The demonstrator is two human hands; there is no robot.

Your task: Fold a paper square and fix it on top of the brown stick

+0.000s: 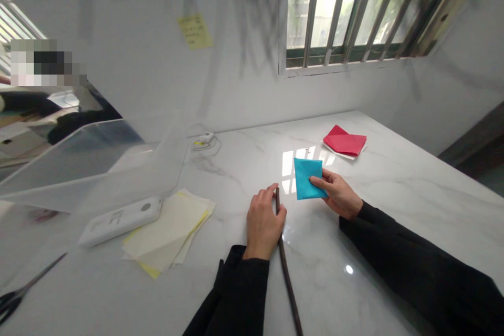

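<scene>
My left hand (pixel 264 224) rests at the table, its thumb and fingers closed around the upper part of a long, thin dark brown stick (pixel 286 275). The stick's top end pokes out just past my fingers, and its lower part runs down out of the picture. To the right, my right hand (pixel 339 192) pinches a folded square of bright blue paper (pixel 305 178) by its right side. The thumb lies on the face of the paper, and the other fingers are mostly hidden behind it. A gap separates the blue paper from the stick.
Red folded papers (pixel 346 143) lie at the back right. On the left are pale and yellow sheets (pixel 167 231), a white oblong device (pixel 122 222), scissors (pixel 23 291) and a translucent plastic panel (pixel 129 149). A small white gadget with a cable (pixel 207 137) sits near the wall. Someone is beyond the panel.
</scene>
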